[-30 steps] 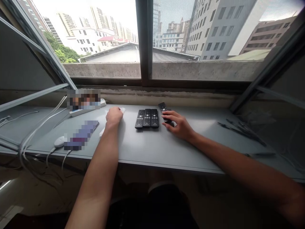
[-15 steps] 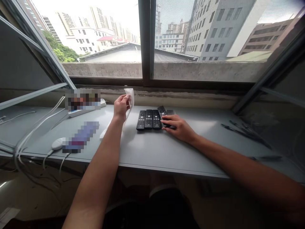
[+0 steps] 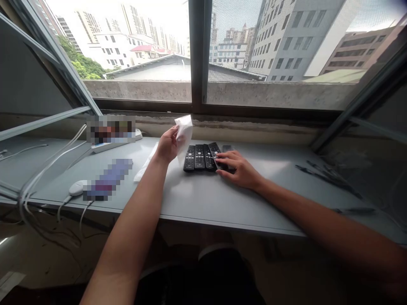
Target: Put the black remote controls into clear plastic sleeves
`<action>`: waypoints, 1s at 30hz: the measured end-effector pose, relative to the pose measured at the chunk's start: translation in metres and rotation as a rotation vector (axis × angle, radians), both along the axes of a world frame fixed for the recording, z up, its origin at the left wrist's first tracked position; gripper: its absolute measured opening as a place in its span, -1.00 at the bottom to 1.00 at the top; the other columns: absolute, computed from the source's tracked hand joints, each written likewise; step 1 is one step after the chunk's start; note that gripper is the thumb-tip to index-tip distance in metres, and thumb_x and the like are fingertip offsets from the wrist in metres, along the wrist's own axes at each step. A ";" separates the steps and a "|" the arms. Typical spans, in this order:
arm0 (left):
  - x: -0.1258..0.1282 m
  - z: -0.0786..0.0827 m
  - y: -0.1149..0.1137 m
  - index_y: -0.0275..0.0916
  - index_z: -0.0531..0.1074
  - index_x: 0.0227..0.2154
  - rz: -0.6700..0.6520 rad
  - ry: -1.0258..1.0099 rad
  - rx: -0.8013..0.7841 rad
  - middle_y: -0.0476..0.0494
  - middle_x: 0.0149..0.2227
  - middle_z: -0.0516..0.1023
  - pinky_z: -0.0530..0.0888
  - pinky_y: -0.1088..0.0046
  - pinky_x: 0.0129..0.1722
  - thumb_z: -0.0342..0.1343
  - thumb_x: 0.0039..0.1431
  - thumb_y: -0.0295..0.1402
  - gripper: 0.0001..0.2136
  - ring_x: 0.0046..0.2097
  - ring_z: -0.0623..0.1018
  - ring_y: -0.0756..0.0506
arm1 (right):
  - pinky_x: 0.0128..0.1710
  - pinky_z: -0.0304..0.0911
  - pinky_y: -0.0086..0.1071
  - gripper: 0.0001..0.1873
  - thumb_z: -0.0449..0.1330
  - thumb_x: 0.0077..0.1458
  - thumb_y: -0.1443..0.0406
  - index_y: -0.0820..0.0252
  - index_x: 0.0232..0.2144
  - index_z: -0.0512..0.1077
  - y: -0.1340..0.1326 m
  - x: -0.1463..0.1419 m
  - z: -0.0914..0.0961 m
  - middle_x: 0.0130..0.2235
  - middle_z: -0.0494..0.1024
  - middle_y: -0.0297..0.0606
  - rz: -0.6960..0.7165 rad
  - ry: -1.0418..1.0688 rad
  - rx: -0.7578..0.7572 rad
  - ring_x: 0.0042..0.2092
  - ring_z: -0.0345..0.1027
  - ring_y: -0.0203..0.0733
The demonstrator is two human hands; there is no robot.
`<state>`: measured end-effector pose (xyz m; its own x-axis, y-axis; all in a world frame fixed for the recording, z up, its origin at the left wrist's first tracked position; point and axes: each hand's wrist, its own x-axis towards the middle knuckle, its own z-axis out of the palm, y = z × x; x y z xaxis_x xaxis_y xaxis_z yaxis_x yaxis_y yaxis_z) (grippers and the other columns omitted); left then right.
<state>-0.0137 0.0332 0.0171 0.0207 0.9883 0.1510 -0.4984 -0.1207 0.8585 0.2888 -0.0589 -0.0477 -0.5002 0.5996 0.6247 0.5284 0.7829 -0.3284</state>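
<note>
Left hand (image 3: 167,146) pinches limp white wipe (image 3: 184,131) aloft; right hand (image 3: 240,169), fingers flat, pins rightmost black plastic remote (image 3: 215,150), which could skid under a loose press.

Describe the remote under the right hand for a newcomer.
Find the window's centre post; below it four black remotes lie on the grey desk. It is the rightmost remote, the only one with the right hand resting on it.

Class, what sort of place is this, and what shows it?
Probably an upper-floor office or workroom: a grey desk runs under a wide window that looks out over rooftops and tower blocks, a power strip with white cables lies at its left, and black remotes sit in a row.
</note>
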 end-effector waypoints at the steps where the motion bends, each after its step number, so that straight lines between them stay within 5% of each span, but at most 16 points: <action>1: 0.001 0.001 -0.002 -0.26 0.57 -0.15 -0.013 0.006 -0.001 -0.19 -0.23 0.66 0.60 0.53 -0.28 0.15 0.43 -0.40 -0.90 -0.19 0.68 -0.06 | 0.31 0.38 0.35 -0.55 0.41 0.34 0.17 -0.07 0.24 0.61 -0.001 -0.001 0.002 0.28 0.62 -0.13 0.001 0.024 0.010 0.29 0.42 0.23; 9: 0.015 0.000 -0.010 -0.26 0.54 -0.02 -0.094 -0.042 0.001 -0.21 -0.16 0.69 0.68 0.45 -0.13 0.13 0.48 -0.40 -0.86 -0.08 0.73 -0.11 | 0.46 0.20 0.34 -0.74 0.37 0.38 0.19 -0.14 0.08 0.69 -0.014 -0.009 0.015 0.48 0.39 -0.22 0.084 0.095 0.039 0.49 0.21 0.21; 16: 0.032 -0.012 -0.010 -0.26 0.50 -0.10 -0.232 -0.104 -0.115 -0.17 -0.24 0.70 0.67 0.41 -0.09 0.18 0.43 -0.45 -0.94 -0.19 0.74 -0.11 | 0.40 0.33 0.27 -0.77 0.35 0.39 0.24 0.00 0.06 0.67 -0.020 -0.012 0.020 0.62 0.04 -0.21 0.103 0.120 0.091 0.56 0.06 0.28; 21: 0.033 -0.017 -0.002 -0.28 0.48 -0.19 -0.151 -0.097 -0.188 -0.15 -0.30 0.69 0.65 0.42 -0.15 0.08 0.46 -0.51 -0.90 -0.29 0.71 -0.06 | 0.35 0.40 0.28 -0.90 0.35 0.39 0.23 0.03 -0.11 0.67 -0.020 -0.013 0.020 0.59 0.15 -0.23 0.103 0.136 0.121 0.52 0.14 0.30; 25: 0.030 -0.013 -0.002 -0.31 0.52 -0.14 -0.117 -0.058 -0.194 -0.21 -0.26 0.71 0.65 0.39 -0.07 0.03 0.49 -0.46 -0.85 -0.21 0.74 -0.10 | 0.41 0.32 0.33 -0.78 0.30 0.43 0.26 -0.02 0.06 0.65 -0.019 -0.014 0.020 0.50 0.35 -0.18 0.098 0.120 0.137 0.50 0.19 0.28; 30: 0.028 -0.011 -0.015 -0.37 0.60 0.00 -0.455 0.093 -0.163 -0.46 -0.06 0.74 0.67 0.23 0.02 0.22 0.44 -0.13 -0.65 0.00 0.75 -0.30 | 0.41 0.34 0.26 -0.69 0.21 0.48 0.32 0.03 0.17 0.61 -0.018 -0.014 0.022 0.36 0.55 -0.14 0.153 0.083 0.143 0.46 0.28 0.20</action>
<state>0.0138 0.0186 0.0062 0.4619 0.8865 -0.0278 -0.3899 0.2311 0.8914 0.2745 -0.0765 -0.0261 -0.5224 0.4232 0.7403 0.3755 0.8936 -0.2459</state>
